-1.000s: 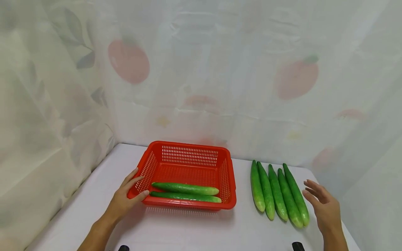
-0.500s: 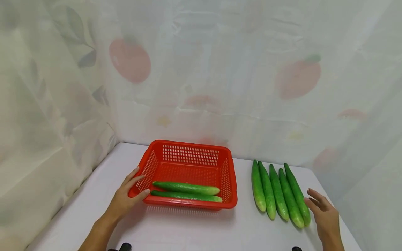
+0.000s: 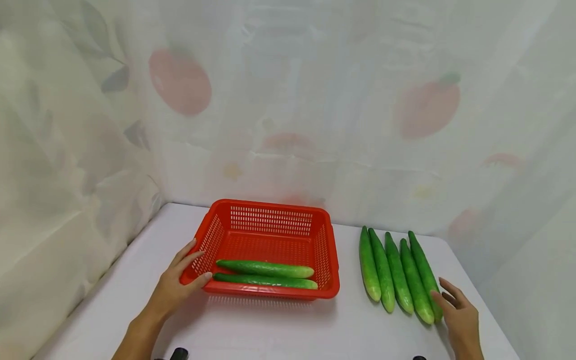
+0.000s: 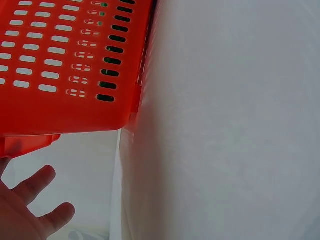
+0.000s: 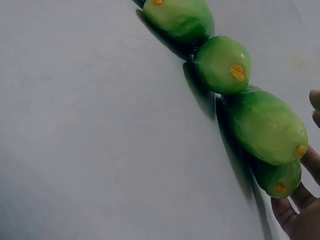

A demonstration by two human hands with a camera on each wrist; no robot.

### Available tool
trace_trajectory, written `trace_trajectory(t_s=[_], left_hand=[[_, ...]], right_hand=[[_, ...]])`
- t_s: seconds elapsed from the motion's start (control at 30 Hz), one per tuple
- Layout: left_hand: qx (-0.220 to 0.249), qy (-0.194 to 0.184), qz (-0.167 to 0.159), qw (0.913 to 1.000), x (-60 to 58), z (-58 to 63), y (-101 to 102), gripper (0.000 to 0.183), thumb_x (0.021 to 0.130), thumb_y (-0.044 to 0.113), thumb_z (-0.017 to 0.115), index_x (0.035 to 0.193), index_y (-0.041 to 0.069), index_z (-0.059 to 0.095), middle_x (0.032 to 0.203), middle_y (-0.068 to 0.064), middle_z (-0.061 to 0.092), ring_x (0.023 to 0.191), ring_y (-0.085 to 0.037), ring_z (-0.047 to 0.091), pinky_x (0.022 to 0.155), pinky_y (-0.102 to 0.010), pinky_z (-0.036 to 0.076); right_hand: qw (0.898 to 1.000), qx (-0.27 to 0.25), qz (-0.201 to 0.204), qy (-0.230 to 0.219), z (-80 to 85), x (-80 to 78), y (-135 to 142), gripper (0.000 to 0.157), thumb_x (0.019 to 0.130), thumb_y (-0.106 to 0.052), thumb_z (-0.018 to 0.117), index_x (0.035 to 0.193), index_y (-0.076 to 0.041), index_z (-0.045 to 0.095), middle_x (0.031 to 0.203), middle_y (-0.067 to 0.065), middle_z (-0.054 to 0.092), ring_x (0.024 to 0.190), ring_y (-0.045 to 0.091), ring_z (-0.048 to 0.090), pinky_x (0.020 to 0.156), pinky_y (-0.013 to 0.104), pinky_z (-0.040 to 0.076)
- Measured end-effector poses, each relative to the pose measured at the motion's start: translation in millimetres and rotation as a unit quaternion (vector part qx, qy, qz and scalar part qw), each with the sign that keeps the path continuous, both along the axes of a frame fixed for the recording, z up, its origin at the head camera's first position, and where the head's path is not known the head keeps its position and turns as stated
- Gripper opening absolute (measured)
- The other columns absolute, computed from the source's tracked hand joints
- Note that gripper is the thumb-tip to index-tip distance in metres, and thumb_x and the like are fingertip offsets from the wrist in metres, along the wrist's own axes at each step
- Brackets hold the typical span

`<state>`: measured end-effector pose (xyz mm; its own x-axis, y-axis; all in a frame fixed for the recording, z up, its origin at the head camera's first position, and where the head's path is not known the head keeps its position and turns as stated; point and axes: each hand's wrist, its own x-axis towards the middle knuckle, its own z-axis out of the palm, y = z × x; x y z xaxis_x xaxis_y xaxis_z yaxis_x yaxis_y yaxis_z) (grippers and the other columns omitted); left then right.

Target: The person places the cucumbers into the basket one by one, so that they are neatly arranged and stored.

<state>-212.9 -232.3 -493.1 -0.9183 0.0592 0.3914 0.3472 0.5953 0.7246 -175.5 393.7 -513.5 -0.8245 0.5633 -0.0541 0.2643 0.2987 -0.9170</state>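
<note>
In the head view my left hand (image 3: 173, 287) is spread at the left front corner of a red plastic basket (image 3: 274, 203). Its thumb is at the front rim and its fingers lie along the left side. Two cucumbers, a rear one (image 3: 265, 269) and a front one (image 3: 270, 281), lie inside along the front wall. My right hand (image 3: 461, 317) is at the near end of the rightmost cucumber (image 3: 420, 260), fingers loosely bent. In the right wrist view the fingertips (image 5: 282, 210) touch or nearly touch that cucumber's end (image 5: 280, 182); a firm grip does not show.
Several more cucumbers (image 3: 391, 272) lie side by side right of the basket, on a white-covered table (image 3: 351, 325). Pale printed curtains (image 3: 288, 100) stand behind and at both sides. Dark rounded objects (image 3: 180, 354) show at the bottom edge.
My right hand has moved left and slightly down, from beside the row to the rightmost cucumber's near end. My left hand stays at the basket corner. The cucumbers lie as before.
</note>
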Motion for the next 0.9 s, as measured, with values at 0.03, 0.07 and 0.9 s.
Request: trace_trajectory(t_s=[0.03, 0.07, 0.9], left_hand=[[0.001, 0.002, 0.000, 1.0000, 0.0, 0.4, 0, 0.056, 0.083, 0.031, 0.077, 0.132, 0.008, 0.058, 0.153, 0.004, 0.030, 0.134, -0.032, 0.031, 0.091, -0.060, 0.035], [0.000, 0.003, 0.000, 1.0000, 0.0, 0.8, 0, 0.056, 0.083, 0.031, 0.077, 0.132, 0.008, 0.058, 0.153, 0.003, 0.030, 0.134, -0.032, 0.032, 0.091, -0.060, 0.035], [0.010, 0.000, -0.004, 0.9999, -0.1, 1.6, 2, 0.057, 0.083, 0.029, 0.077, 0.132, 0.006, 0.058, 0.154, 0.001, 0.029, 0.134, -0.033, 0.031, 0.092, -0.060, 0.034]], right_hand=[[1.000, 0.009, 0.001, -0.002, -1.9, 0.1, 1, 0.066, 0.091, -0.044, 0.065, 0.147, -0.016, 0.043, 0.148, 0.004, 0.040, 0.129, 0.028, 0.037, 0.097, 0.029, 0.037], [1.000, 0.017, 0.003, -0.002, -3.7, 0.3, 2, 0.066, 0.091, -0.044, 0.065, 0.146, -0.015, 0.044, 0.148, 0.006, 0.040, 0.126, 0.027, 0.040, 0.092, 0.023, 0.038], [0.991, 0.114, -0.064, -0.009, -18.5, 0.6, 7, 0.052, 0.097, -0.031, 0.051, 0.139, 0.000, 0.047, 0.132, 0.029, 0.050, 0.121, 0.045, 0.044, 0.101, 0.058, 0.027]])
